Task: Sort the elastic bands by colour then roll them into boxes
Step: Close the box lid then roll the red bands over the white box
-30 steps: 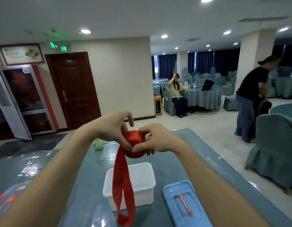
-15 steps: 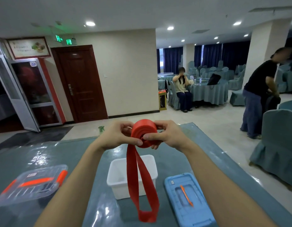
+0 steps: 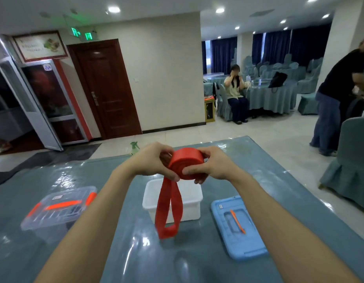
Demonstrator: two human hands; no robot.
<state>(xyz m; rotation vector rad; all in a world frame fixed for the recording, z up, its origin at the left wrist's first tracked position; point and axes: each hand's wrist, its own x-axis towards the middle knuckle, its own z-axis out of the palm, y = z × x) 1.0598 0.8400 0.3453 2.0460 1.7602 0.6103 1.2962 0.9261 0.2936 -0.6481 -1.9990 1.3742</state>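
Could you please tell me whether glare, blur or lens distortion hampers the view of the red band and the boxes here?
Head view: ceiling lights throw glare patches on the glossy table cover, some beside the clear box; the red band, the left hand and right hand gripping it, and the white box look sharp; the wide lens slants the glass door at left.

Glossy teal surface (image 3: 197,262) across the lower frame. At centre, open white rectangular plastic box (image 3: 189,211); lower left, clear lidded plastic box with orange clips (image 3: 58,207); lower right, flat light-blue plastic lid (image 3: 236,225), each apart from the others.
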